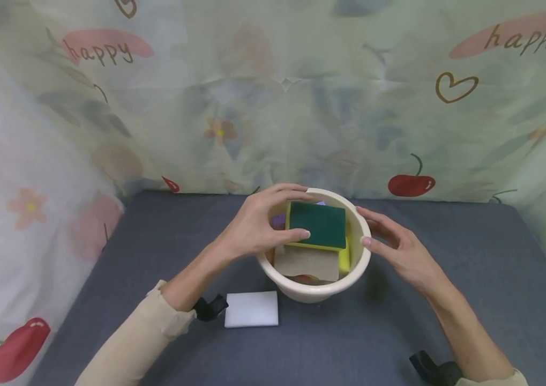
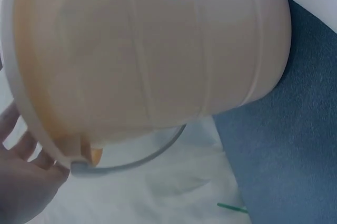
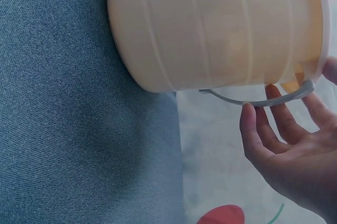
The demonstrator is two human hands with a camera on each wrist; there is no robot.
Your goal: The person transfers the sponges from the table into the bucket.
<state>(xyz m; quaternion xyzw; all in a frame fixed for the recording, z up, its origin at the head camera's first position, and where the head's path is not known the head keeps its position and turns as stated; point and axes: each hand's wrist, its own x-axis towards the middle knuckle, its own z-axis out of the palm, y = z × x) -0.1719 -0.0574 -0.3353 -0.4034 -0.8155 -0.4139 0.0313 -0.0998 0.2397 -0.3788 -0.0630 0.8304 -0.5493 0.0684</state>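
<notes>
A cream bucket (image 1: 363, 262) stands on the dark table with a sponge (image 1: 318, 222), green on top and yellow below, near its mouth. My left hand (image 1: 265, 217) reaches over the left rim. Its thumb lies across the sponge's top face, while the fingers extend along the far left rim. On the opposite side, my right hand (image 1: 400, 249) touches the bucket with spread fingertips, thumb and forefinger at the rim. The right wrist view shows those fingers around the grey handle (image 3: 263, 102), loosely bent.
Beneath the sponge, the bucket holds a beige piece (image 1: 306, 262), something yellow (image 1: 344, 258) and something purple (image 1: 278, 221). A flat white block (image 1: 252, 309) lies on the table (image 1: 330, 348) in front of the bucket. Patterned curtains (image 1: 282, 107) hang behind and at the sides.
</notes>
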